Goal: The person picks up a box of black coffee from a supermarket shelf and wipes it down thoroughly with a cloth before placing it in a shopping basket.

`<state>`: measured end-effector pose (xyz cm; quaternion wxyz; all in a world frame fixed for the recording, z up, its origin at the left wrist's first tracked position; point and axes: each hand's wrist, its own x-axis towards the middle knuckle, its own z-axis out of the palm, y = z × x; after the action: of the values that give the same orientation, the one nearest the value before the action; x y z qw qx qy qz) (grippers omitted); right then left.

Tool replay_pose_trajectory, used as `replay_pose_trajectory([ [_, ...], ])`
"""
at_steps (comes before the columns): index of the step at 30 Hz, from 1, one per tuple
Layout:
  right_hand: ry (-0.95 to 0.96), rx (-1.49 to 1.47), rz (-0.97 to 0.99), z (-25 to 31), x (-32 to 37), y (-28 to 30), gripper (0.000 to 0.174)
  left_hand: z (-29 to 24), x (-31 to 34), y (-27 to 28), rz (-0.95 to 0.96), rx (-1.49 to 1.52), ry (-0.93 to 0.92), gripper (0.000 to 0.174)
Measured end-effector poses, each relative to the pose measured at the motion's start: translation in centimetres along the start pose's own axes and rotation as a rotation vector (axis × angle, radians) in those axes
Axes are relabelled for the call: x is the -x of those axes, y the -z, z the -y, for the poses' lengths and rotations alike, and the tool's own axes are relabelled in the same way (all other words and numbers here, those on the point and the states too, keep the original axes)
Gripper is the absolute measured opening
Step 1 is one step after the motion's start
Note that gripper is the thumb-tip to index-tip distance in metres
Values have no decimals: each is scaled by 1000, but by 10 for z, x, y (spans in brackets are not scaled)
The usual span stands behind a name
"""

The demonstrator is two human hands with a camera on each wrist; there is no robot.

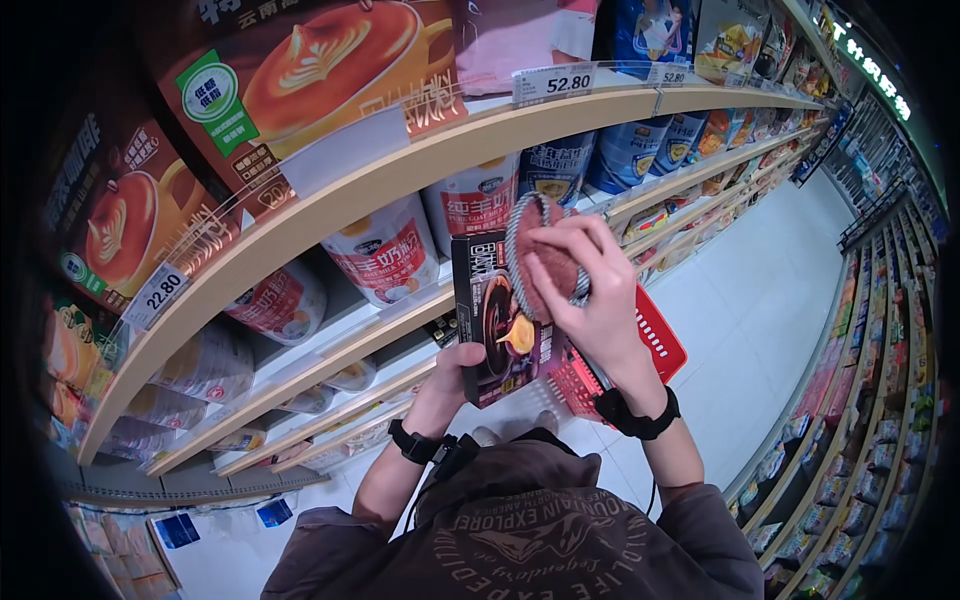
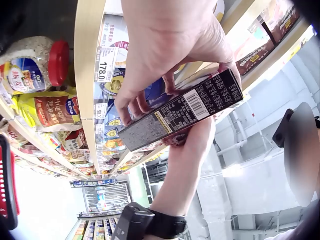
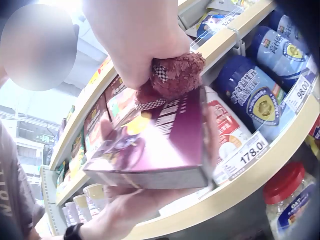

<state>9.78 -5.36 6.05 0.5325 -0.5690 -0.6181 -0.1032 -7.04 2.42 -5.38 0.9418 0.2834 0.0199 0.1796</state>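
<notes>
My left hand [image 1: 455, 375] grips a dark box [image 1: 495, 350] by its lower side, with the thumb across the printed front. The front has a cup and a yellow splash printed on it. A barcode shows on the narrow side of the box [image 2: 185, 112] in the left wrist view. With curled fingers, my right hand [image 1: 595, 285] holds a dusty-red fuzzy cloth [image 1: 545, 262] with a black-and-white checked edge. In the right wrist view the bunched cloth [image 3: 177, 75] lies against the top of the box's purple face [image 3: 170, 132].
Shelves of goat milk powder cans [image 1: 380, 250] and large drink boxes [image 1: 330, 70] stand close in front and left. A red basket [image 1: 660, 335] is beyond my right wrist. The pale aisle floor [image 1: 770, 260] stretches away, with snack shelves [image 1: 860, 430] along its right.
</notes>
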Motion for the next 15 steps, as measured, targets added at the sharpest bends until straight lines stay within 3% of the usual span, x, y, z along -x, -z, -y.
replay_pose_trajectory([
  [4, -96, 15, -42, 0, 3, 0, 26, -1, 0, -6, -38, -41, -11, 82],
  [8, 61, -42, 4, 19, 6, -12, 31, -1, -6, -3, -59, -48, 65, 82],
  [11, 158, -39, 56, 19, 6, -12, 35, -3, -1, -25, -100, -25, 6, 85],
  [13, 131, 12, 57, 11, 5, -7, 34, -3, 3, -29, -226, -75, -61, 91],
  [15, 31, 82, 54, 0, 8, -1, 31, 1, -5, -5, -139, -117, -124, 88],
])
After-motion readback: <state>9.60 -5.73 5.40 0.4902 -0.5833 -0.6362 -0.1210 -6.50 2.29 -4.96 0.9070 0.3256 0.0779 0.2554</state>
